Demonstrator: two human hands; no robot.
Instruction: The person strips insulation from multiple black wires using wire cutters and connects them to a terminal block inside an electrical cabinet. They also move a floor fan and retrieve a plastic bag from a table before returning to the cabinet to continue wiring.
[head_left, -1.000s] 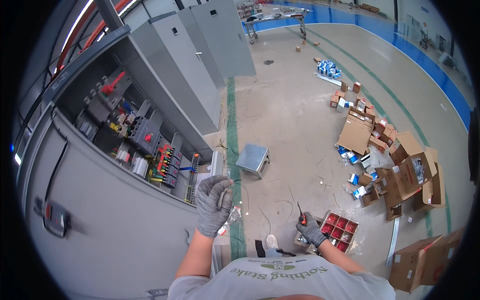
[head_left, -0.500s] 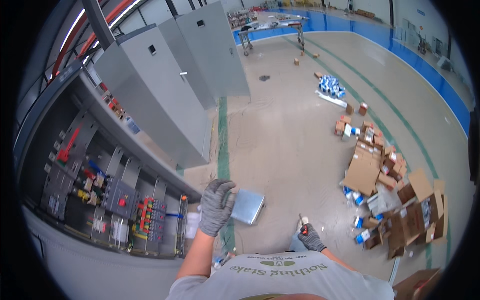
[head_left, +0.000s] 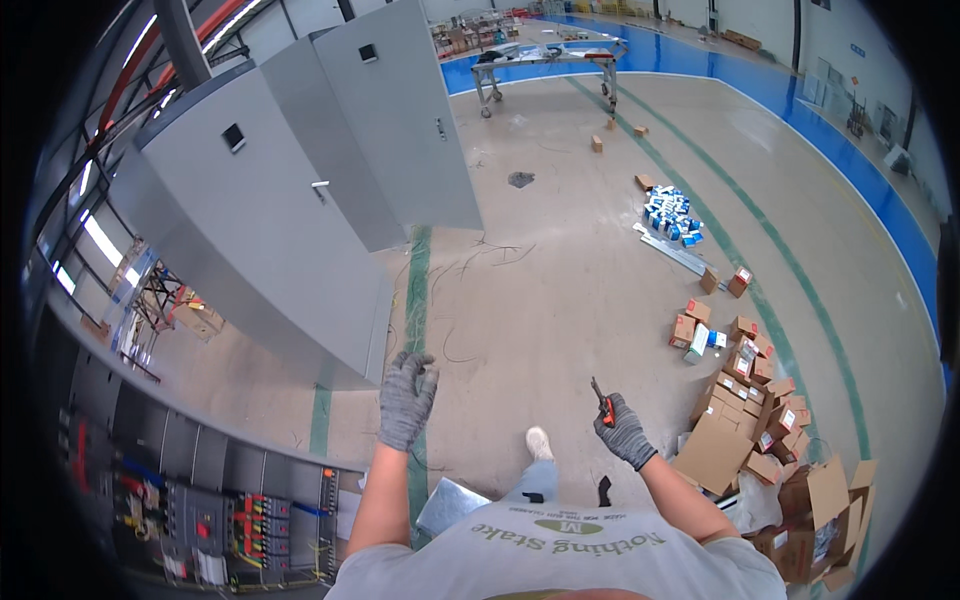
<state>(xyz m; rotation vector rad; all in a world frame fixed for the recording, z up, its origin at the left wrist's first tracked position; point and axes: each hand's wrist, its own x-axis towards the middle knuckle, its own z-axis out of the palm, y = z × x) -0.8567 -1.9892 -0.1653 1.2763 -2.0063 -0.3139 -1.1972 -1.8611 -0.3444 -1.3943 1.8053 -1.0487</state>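
Observation:
My left hand, in a grey knit glove, is raised over the floor beside the green stripe. Its fingers are loosely bent and apart, with nothing visible in them. In my right hand, gloved the same way, is a pair of pliers with red-and-black handles; the jaws point up and away from me. Below my left hand, a flat silvery metal box stands on the floor, partly hidden by my shirt.
An open electrical cabinet with breakers and coloured wiring lies at lower left. Tall grey cabinets stand beyond it. Cardboard boxes and blue-white packets litter the right side. Loose wires lie ahead; a wheeled table is farther off.
My view has moved forward, past the open cabinet, which is now lower in the picture. My right hand has risen with the pliers. The silvery box is now nearer my body.

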